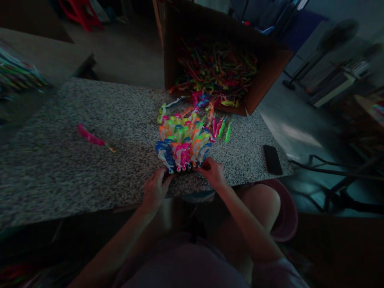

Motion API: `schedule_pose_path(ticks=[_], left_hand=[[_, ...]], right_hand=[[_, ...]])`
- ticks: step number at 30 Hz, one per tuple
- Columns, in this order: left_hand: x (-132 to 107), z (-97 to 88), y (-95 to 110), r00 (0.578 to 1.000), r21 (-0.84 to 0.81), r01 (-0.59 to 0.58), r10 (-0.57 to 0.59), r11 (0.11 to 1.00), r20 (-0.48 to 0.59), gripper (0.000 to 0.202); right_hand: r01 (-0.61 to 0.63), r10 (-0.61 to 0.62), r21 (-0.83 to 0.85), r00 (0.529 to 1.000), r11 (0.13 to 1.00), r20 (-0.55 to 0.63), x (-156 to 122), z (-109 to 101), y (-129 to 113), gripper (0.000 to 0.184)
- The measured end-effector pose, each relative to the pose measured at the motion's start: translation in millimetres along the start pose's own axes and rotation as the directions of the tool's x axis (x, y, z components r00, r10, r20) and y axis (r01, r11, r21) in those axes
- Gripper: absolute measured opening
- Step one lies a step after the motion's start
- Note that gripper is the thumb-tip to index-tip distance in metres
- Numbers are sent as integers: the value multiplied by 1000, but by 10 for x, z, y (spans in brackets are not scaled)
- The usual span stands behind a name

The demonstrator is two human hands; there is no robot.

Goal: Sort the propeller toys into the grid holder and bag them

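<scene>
A pile of small bright plastic pieces (185, 140) in pink, blue, orange, green and yellow lies on the speckled stone table (75, 168) near its front edge. My left hand (156, 188) pinches the pile's near left end, fingers closed on the blue pieces. My right hand (212, 172) grips the near right end with curled fingers. Both hands hold the same bunch between them. A few loose pieces (221, 128) lie just beyond the pile.
An open cardboard box (264, 80) full of the same coloured pieces rests tilted at the table's far edge. A single pink piece (91, 138) lies to the left. A black phone (272, 159) sits at the right. A pink basin (286, 216) stands below.
</scene>
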State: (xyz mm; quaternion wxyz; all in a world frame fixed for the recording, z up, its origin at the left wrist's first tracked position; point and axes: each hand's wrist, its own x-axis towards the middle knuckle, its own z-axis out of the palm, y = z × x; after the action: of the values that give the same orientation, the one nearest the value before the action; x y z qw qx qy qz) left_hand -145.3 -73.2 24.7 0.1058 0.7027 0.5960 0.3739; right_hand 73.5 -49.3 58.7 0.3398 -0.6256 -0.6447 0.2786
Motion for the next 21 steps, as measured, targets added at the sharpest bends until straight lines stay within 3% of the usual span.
schedule_pose_path(ticks=[8,11,15,19,21], left_hand=[[32,-21,41,997,31,-13,10,999,73,12],[77,-4,57,994,36,0,-3,999,105,11],[120,16,54,998,20,19,-20,1000,63,14],[123,6,45,998,-16,26,-25,1000,54,21],[126,7,39,998,-12,35,-34,999,53,25]], right_hand=[[120,-112,-126,991,985,68,91,-38,65,26],[109,-100,-151,993,983,68,119,-8,40,25],[74,-73,-97,997,992,21,103,-26,-35,20],[0,1,29,1000,1000,-15,-269,-259,-6,20],[-68,67,3,989,998,132,-593,-362,73,12]])
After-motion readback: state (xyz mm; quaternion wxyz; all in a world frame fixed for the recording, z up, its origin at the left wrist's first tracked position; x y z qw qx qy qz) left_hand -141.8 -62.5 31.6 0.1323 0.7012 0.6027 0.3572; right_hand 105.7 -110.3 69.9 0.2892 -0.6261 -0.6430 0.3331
